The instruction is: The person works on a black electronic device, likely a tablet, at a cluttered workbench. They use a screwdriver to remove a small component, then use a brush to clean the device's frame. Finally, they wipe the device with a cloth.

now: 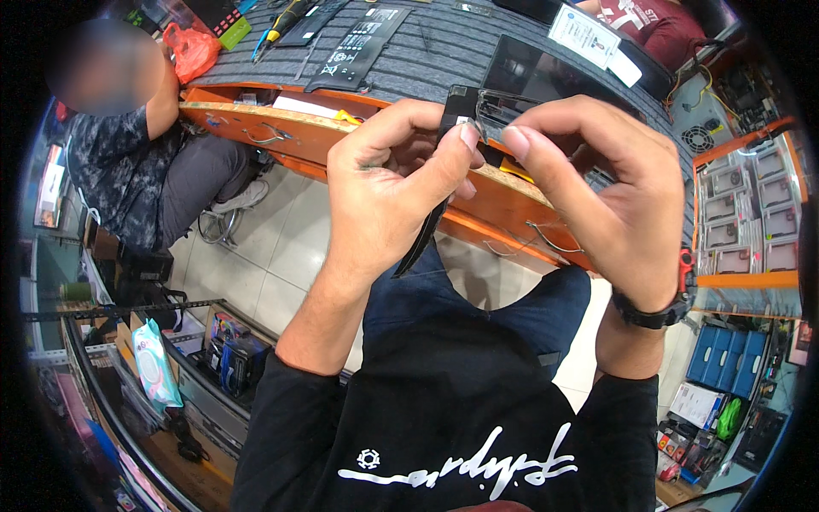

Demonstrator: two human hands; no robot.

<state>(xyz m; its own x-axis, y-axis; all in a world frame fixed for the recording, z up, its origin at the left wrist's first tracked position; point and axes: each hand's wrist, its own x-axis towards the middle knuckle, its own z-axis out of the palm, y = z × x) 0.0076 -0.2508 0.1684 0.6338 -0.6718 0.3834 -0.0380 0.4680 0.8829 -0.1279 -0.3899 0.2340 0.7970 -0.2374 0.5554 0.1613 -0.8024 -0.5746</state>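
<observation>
My left hand (388, 175) grips a thin, flat black piece (456, 101). Its upper end shows above the thumb, and a dark edge slants down below the palm. The thumb presses on a small pale spot there; my fingers hide most of the piece. Close beside it, my right hand (606, 166) is curled with thumb and fingertips drawn together at the piece's right side. Whatever sits in that pinch is too small to make out. Both hands are raised in front of the bench edge, above my lap.
On the grey ribbed bench mat (435, 43) lie a flat black battery (358, 51), a yellow-black screwdriver (286, 21) and a dark panel (546, 77). Below are orange drawers (299, 136), one pulled out. A seated person (153, 162) is at left; another person (653, 30) is across the bench.
</observation>
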